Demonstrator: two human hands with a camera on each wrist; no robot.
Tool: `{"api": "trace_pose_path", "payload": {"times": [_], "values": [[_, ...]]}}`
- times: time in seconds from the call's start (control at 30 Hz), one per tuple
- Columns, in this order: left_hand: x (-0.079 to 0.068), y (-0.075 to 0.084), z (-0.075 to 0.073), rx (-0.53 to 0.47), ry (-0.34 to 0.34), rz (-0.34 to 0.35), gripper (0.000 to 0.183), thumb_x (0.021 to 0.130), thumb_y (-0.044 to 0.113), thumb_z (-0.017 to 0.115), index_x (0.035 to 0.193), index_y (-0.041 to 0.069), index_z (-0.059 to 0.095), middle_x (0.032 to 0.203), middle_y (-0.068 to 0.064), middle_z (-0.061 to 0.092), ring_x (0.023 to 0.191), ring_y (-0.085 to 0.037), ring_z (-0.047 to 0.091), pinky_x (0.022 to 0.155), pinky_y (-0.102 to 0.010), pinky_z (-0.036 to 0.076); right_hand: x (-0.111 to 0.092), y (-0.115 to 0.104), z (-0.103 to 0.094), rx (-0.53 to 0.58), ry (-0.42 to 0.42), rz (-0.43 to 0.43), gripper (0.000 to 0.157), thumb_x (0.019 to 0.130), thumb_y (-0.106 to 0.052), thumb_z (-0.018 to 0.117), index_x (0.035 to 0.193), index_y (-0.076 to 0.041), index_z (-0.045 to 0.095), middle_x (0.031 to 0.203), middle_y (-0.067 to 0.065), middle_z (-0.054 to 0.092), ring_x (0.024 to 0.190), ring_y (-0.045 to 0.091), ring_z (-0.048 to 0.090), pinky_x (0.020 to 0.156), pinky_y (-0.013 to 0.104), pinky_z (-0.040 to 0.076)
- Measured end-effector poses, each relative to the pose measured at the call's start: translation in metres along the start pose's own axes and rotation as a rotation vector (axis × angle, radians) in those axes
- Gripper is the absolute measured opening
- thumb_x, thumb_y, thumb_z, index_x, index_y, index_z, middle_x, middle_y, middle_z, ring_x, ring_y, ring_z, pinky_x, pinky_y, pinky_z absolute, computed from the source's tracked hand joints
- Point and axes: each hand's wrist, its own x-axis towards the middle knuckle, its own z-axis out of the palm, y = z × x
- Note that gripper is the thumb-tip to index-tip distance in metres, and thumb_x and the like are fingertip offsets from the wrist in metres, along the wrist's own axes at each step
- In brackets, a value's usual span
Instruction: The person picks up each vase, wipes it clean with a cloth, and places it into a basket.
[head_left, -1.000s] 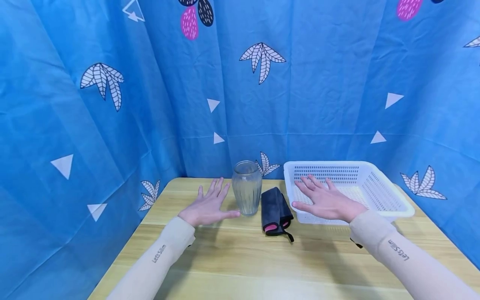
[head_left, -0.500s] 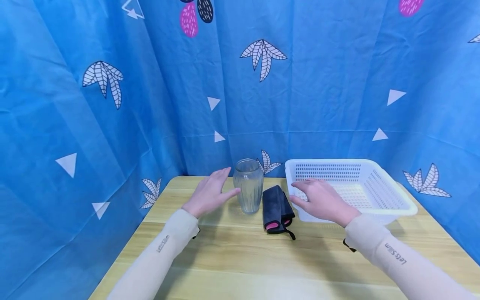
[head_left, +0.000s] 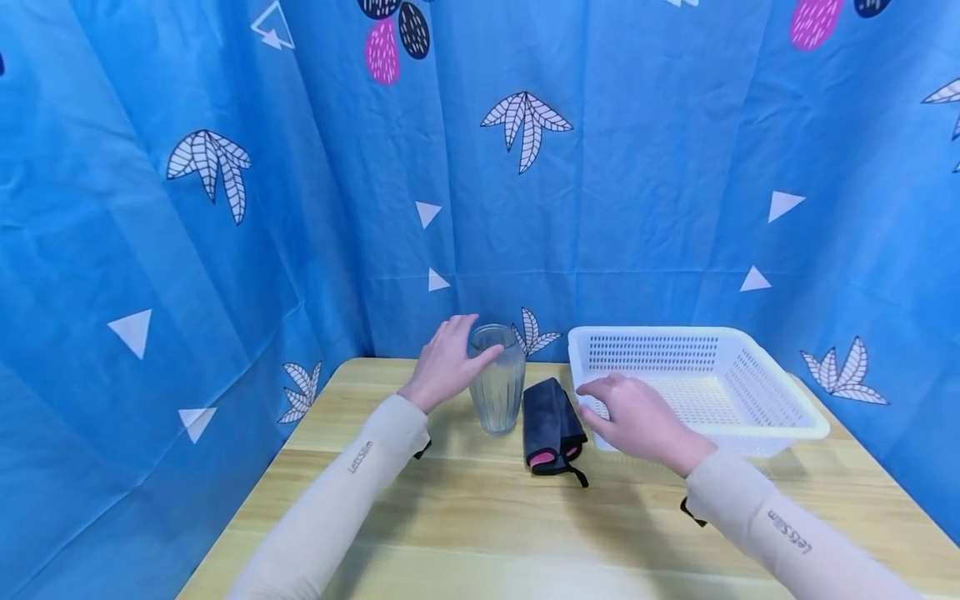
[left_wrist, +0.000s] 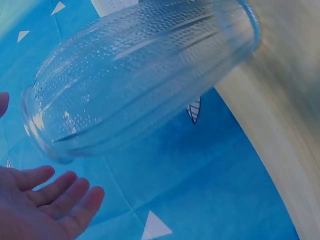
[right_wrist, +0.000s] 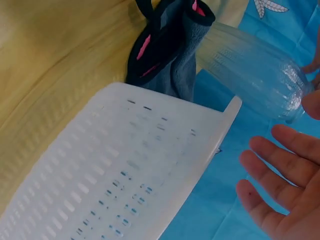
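Observation:
A clear ribbed glass vase [head_left: 498, 387] stands upright on the table, its rim at the top. My left hand [head_left: 447, 358] is beside that rim, thumb and fingers spread around its near side; in the left wrist view a gap shows between the fingers [left_wrist: 65, 197] and the vase [left_wrist: 140, 85]. Right of the vase lies a rolled dark grey cloth [head_left: 551, 425] with black edging, pink inside and a black loop. My right hand [head_left: 637, 417] hovers over the left end of a white plastic basket [head_left: 780, 421], fingers loosely bent and holding nothing.
The wooden table [head_left: 480, 525] runs back to a blue patterned curtain [head_left: 645, 167], which also hangs along the left and right sides. In the right wrist view the basket's slotted wall [right_wrist: 115, 165] rises close to the cloth [right_wrist: 175, 55].
My left hand has risen and moved right, up to the vase's rim. The right hand has drawn slightly back, its spread fingers now bent. Vase, cloth and basket stay in place.

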Motion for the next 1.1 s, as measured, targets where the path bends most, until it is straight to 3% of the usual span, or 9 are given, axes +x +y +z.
{"api": "trace_pose_path", "payload": {"times": [0.27, 0.4, 0.53, 0.87, 1.1], "values": [[0.016, 0.004, 0.017, -0.051, -0.076, -0.086, 0.099, 0.085, 0.074, 0.06, 0.159, 0.015, 0.03, 0.159, -0.01, 0.038, 0.144, -0.032, 0.04, 0.112, -0.055, 0.038, -0.004, -0.012, 0.006, 0.023, 0.049, -0.018, 0.024, 0.094, -0.024, 0.067, 0.111, -0.009, 0.075, 0.109, 0.007, 0.075, 0.104, 0.027, 0.069, 0.086, 0.048, 0.056], [0.017, 0.001, 0.023, -0.036, -0.118, -0.108, 0.102, 0.083, 0.077, 0.06, 0.158, 0.015, 0.031, 0.157, -0.01, 0.041, 0.142, -0.032, 0.044, 0.111, -0.054, 0.04, -0.005, -0.017, 0.01, 0.028, 0.047, -0.019, 0.023, 0.094, -0.024, 0.068, 0.109, -0.01, 0.076, 0.108, 0.007, 0.075, 0.103, 0.026, 0.07, 0.087, 0.048, 0.056], [0.017, 0.0, 0.026, -0.045, -0.118, -0.11, 0.1, 0.082, 0.076, 0.061, 0.157, 0.016, 0.034, 0.154, -0.009, 0.044, 0.138, -0.031, 0.048, 0.109, -0.054, 0.043, -0.005, -0.021, 0.012, 0.035, 0.033, 0.0, 0.024, 0.094, -0.026, 0.068, 0.11, -0.01, 0.076, 0.11, 0.007, 0.074, 0.105, 0.026, 0.069, 0.087, 0.048, 0.056], [0.019, 0.001, 0.028, -0.063, -0.108, -0.097, 0.097, 0.083, 0.072, 0.065, 0.156, 0.015, 0.035, 0.153, -0.009, 0.045, 0.137, -0.031, 0.049, 0.108, -0.054, 0.044, 0.005, -0.036, 0.024, 0.094, -0.062, 0.026, 0.031, 0.096, -0.029, 0.064, 0.117, -0.008, 0.073, 0.115, 0.006, 0.073, 0.11, 0.024, 0.068, 0.094, 0.045, 0.055], [0.019, 0.001, 0.027, -0.064, -0.119, -0.097, 0.102, 0.081, 0.078, 0.061, 0.156, 0.015, 0.034, 0.152, -0.008, 0.045, 0.136, -0.031, 0.049, 0.108, -0.054, 0.043, 0.02, -0.046, 0.041, 0.158, -0.163, 0.117, 0.039, 0.096, -0.026, 0.065, 0.128, -0.003, 0.067, 0.127, 0.011, 0.069, 0.122, 0.029, 0.062, 0.104, 0.047, 0.049]]}}
